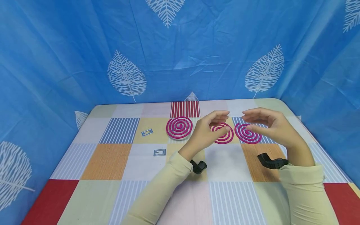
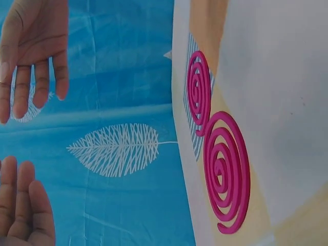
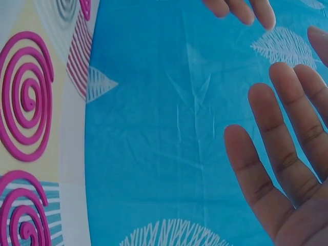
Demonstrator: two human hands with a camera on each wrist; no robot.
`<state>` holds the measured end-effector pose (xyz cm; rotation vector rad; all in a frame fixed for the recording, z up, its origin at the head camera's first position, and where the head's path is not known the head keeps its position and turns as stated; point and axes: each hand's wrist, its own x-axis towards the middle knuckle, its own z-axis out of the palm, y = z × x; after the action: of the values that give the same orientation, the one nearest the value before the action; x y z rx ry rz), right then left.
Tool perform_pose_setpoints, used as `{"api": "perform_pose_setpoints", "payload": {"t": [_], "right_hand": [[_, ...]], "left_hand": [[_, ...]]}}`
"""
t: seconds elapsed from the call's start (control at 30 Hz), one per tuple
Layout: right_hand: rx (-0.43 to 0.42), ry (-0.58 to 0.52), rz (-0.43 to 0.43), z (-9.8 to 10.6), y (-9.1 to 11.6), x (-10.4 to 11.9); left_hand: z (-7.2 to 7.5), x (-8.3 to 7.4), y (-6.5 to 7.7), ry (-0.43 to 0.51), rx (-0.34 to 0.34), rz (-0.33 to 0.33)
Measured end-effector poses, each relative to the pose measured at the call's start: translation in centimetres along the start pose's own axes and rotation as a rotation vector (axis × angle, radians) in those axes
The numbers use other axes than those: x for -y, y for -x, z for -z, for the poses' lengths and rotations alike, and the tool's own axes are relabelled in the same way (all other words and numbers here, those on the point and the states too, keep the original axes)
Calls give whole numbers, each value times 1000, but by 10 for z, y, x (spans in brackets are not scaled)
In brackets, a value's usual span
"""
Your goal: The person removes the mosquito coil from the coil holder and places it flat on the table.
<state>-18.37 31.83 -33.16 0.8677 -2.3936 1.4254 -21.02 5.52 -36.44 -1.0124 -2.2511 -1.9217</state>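
Both hands are raised over the far part of the table, palms facing each other with a gap between them. The left hand [image 1: 208,128] has its fingers extended and holds nothing; in the head view it partly covers the middle pink spiral coil [image 1: 229,132]. Nothing is in the right hand [image 1: 271,125] either, its fingers loosely extended over the right pink spiral coil [image 1: 242,133]. A third pink spiral coil [image 1: 179,127] lies left of the left hand. In the left wrist view, two coils [image 2: 226,169] lie side by side, their rims close together.
Two small metal stands lie on the table left of the hands: one [image 1: 147,132] farther back, the other [image 1: 159,152] nearer. A patchwork cloth [image 1: 101,161] covers the table. Blue curtains [image 1: 197,62] with white leaf prints rise behind it and at both sides.
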Motion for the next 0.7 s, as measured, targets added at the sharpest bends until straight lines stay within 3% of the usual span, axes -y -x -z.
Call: {"api": "perform_pose_setpoints", "payload": {"t": [0.43, 0.7], "right_hand": [[27, -74, 41, -17, -6, 4], [10, -71, 9, -29, -10, 5]], "left_hand": [[15, 2, 7, 1, -6, -54], [25, 2, 13, -17, -14, -55]]}}
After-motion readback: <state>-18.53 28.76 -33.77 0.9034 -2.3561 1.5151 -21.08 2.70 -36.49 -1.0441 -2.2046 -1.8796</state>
